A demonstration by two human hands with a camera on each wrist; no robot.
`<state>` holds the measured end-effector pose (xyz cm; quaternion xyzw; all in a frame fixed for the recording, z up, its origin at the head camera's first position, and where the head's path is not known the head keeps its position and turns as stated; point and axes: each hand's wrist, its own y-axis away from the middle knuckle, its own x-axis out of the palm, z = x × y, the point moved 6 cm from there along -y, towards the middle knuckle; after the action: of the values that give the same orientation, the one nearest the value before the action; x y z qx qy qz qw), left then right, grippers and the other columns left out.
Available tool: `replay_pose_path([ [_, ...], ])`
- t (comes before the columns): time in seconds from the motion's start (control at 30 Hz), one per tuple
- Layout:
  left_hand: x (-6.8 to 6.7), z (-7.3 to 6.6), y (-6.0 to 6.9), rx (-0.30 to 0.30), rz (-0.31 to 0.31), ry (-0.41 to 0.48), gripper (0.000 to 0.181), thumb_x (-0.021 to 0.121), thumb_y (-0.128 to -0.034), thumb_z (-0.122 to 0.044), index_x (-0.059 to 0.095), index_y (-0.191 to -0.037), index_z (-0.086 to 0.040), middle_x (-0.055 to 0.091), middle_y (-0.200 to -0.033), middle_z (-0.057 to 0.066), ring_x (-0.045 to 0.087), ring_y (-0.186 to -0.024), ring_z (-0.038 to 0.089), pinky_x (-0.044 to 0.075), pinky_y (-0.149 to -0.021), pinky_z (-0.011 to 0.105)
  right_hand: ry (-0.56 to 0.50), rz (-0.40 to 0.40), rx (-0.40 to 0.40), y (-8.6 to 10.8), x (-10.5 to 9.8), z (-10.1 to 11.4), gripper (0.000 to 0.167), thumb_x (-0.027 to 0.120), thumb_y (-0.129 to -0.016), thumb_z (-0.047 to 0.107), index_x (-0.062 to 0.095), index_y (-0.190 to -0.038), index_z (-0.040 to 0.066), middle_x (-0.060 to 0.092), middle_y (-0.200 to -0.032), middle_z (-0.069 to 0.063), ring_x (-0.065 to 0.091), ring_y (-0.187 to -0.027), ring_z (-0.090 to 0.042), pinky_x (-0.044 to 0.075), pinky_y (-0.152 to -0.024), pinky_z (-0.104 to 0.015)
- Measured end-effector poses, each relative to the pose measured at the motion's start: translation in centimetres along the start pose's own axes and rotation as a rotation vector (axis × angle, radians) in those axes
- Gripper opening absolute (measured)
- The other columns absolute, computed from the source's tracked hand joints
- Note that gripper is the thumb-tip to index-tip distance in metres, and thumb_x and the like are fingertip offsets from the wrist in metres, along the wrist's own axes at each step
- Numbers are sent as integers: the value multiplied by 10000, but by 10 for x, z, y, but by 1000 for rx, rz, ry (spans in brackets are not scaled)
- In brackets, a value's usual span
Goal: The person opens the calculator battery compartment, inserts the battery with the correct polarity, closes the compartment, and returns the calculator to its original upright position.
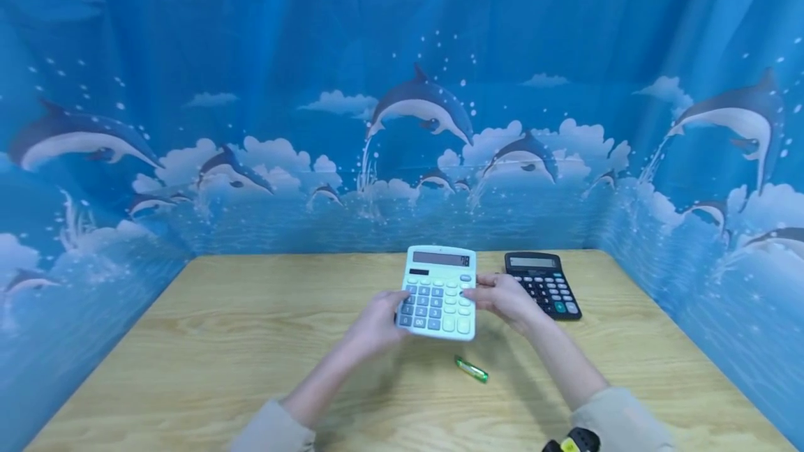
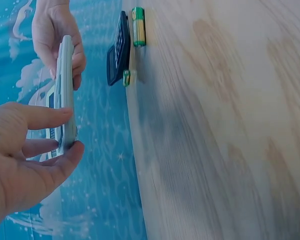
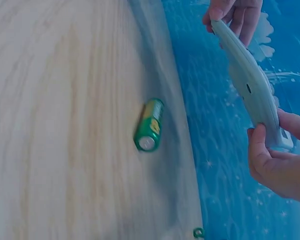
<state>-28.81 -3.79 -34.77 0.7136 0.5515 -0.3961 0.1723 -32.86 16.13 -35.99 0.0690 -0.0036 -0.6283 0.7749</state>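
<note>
Well, the pale calculator (image 1: 437, 291), up over the counter (image 1: 251, 326), seems light, hard and maybe slippery, so its side edges look best, where the left grip (image 1: 377, 324) pinches at eight o'clock and the right grip (image 1: 506, 298) at three.

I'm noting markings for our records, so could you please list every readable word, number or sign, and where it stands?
"78", apparently: display of the pale calculator.
"8", "9", "5", "6", "1", "2", "3", "0", "00": its grey keys.
Too small or blurred: its other keys, black calculator, green battery lettering.
</note>
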Motion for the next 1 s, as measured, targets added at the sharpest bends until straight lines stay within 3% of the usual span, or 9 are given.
replay_pose_path([
  [0.13,-4,9,3,-34,15,-15,638,717,-655,70,501,-1255,83,539,-1165,244,533,-1031,326,460,-893,414,-67,40,17,-2,12,-5,500,589,-856,-17,368,-1260,-212,604,-1065,-275,653,-836,-221,519,-791,-309],
  [0.3,-6,20,5,-34,11,-69,629,721,-644,53,512,-1235,97,552,-1147,251,538,-1034,338,451,-906,423,-87,82,63,-3,24,-12,426,604,-864,35,449,-1178,-208,670,-856,-166,653,-689,-167,542,-658,-261],
  [0.4,-6,26,6,-30,6,-84,627,730,-639,43,517,-1225,102,557,-1141,253,534,-1042,351,440,-915,438,-76,56,86,-5,28,-15,393,638,-846,62,505,-1123,-182,674,-795,-142,644,-634,-150,531,-580,-221],
  [0.57,-4,35,6,-31,-2,-61,653,733,-638,31,498,-1244,100,543,-1175,263,513,-1083,379,410,-943,465,-54,30,60,-8,36,-14,402,630,-848,74,498,-1141,-168,671,-808,-134,646,-661,-150,534,-596,-230],
  [0.7,-2,42,7,-76,10,10,648,727,-695,-15,467,-1279,88,527,-1203,258,547,-1019,350,459,-881,442,6,12,11,-11,42,-9,373,619,-847,66,497,-1124,-153,658,-833,-136,642,-692,-173,547,-658,-300],
  [0.83,-6,51,6,-179,-1,111,553,674,-809,-128,473,-1292,51,527,-1228,219,569,-966,286,506,-785,382,86,-23,-39,-13,46,-5,363,638,-833,66,504,-1114,-122,649,-864,-146,636,-696,-202,547,-683,-338],
  [1.0,-21,60,3,-265,-101,242,411,526,-935,-240,540,-1229,48,575,-1177,207,562,-1036,321,484,-839,427,241,-58,-145,-13,52,1,354,660,-826,74,521,-1104,-95,643,-830,-114,624,-649,-198,548,-646,-340],
])
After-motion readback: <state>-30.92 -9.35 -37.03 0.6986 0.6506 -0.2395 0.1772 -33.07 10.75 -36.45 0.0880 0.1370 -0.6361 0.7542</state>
